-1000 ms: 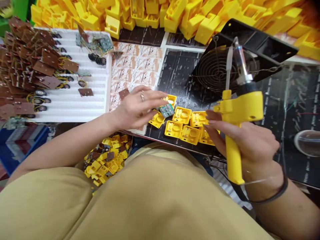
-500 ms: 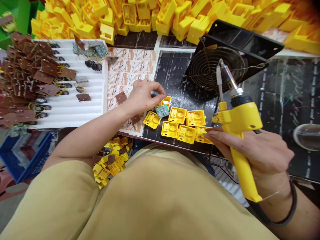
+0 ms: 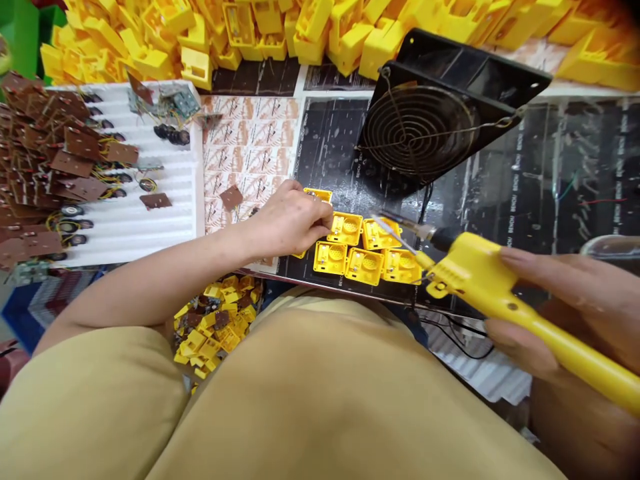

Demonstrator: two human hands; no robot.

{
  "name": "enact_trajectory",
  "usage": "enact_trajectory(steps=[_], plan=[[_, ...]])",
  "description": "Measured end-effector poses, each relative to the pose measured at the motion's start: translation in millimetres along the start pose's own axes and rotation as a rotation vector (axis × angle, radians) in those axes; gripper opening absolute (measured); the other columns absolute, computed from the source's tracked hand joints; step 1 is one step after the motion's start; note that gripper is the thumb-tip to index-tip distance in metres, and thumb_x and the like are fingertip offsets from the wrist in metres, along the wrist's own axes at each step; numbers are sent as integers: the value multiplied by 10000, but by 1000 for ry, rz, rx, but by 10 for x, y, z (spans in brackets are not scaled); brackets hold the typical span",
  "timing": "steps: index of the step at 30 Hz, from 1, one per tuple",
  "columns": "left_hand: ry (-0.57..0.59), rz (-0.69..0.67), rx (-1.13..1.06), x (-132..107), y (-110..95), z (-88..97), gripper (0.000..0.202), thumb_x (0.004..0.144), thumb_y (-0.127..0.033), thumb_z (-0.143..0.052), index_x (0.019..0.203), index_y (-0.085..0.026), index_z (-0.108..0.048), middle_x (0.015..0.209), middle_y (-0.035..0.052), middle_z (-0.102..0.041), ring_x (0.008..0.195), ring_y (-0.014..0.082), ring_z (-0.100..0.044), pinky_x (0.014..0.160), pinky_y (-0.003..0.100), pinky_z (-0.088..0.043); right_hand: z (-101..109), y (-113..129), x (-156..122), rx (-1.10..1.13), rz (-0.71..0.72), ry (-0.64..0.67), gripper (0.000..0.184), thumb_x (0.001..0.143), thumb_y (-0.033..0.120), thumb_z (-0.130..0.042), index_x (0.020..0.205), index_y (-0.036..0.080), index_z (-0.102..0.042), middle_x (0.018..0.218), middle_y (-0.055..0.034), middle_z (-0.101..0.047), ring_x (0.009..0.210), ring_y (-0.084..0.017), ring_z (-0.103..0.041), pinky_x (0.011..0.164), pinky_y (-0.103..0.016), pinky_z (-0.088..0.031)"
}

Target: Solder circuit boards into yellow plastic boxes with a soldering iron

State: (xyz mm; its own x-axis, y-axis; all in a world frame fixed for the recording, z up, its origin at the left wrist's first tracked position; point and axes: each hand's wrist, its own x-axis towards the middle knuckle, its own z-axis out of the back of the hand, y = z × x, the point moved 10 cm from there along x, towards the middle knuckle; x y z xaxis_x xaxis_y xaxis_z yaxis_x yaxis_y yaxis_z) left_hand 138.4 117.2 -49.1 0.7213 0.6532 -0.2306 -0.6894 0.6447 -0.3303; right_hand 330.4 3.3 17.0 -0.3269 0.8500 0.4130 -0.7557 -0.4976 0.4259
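My right hand is wrapped round a yellow soldering gun, its tip and feed tube pointing left over the yellow plastic cases. The cases lie open side up in a cluster near the table's front edge. My left hand is closed in a pinch at the left end of that cluster, its fingertips beside one open case. What the fingers hold is hidden beneath them. Another yellow case shows just behind the knuckles.
A black fan with a wire guard stands behind the cases. Yellow housings are heaped along the back. On the left, a white foam tray carries brown circuit boards with wires. More yellow parts lie below the table edge.
The soldering gun has tilted down and swung from the fan toward the cases. My left hand has lowered and its fingers closed, covering the spot where a green circuit board showed.
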Motion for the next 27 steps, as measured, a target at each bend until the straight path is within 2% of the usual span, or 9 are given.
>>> enact_trajectory(steps=[3,7,11,15,19,24,27], plan=[[-7,6,19,-4,-10,-46,207,896,-222,-534,853,-196,-735,830,20,-770,770,166,-649,955,395,-400,-43,142,70,101,138,-30,539,936,316,-702,1444,271,-526,931,-40,-739,799,-163,-725,662,-240,-584],[-26,-4,48,8,-8,-36,203,897,-219,-531,850,-190,-726,849,19,-763,793,172,-647,944,391,-389,-123,263,202,190,229,-29,303,874,214,-772,1138,204,-623,801,1,-715,748,-139,-715,725,-218,-605],[-47,-31,94,6,-43,-32,215,890,-200,-517,821,-184,-720,842,25,-754,800,181,-647,949,410,-387,-166,300,258,240,280,-7,157,888,197,-751,940,184,-604,740,6,-689,718,-97,-698,725,-180,-599],[-33,-31,120,13,-57,-48,228,893,-206,-508,818,-184,-722,839,32,-750,799,189,-648,943,423,-394,-205,370,293,224,342,35,161,873,190,-765,918,136,-620,769,-39,-707,745,-91,-700,801,-198,-607],[-43,-42,168,28,-75,-44,229,894,-218,-510,803,-183,-717,787,36,-720,790,198,-636,930,433,-401,-177,460,342,200,413,57,223,816,159,-817,912,125,-618,763,-46,-702,739,-108,-702,827,-247,-621],[-137,-97,244,7,-121,25,250,923,-267,-517,784,-196,-712,842,47,-686,939,242,-609,908,446,-411,-61,259,262,143,377,54,251,821,235,-828,988,193,-645,836,1,-706,762,-99,-689,819,-227,-606],[-148,-114,269,1,-130,22,264,934,-275,-510,778,-198,-709,875,48,-670,972,250,-585,901,453,-424,-37,178,177,121,348,58,284,808,223,-837,1017,238,-645,855,14,-701,760,-116,-682,776,-240,-601]])
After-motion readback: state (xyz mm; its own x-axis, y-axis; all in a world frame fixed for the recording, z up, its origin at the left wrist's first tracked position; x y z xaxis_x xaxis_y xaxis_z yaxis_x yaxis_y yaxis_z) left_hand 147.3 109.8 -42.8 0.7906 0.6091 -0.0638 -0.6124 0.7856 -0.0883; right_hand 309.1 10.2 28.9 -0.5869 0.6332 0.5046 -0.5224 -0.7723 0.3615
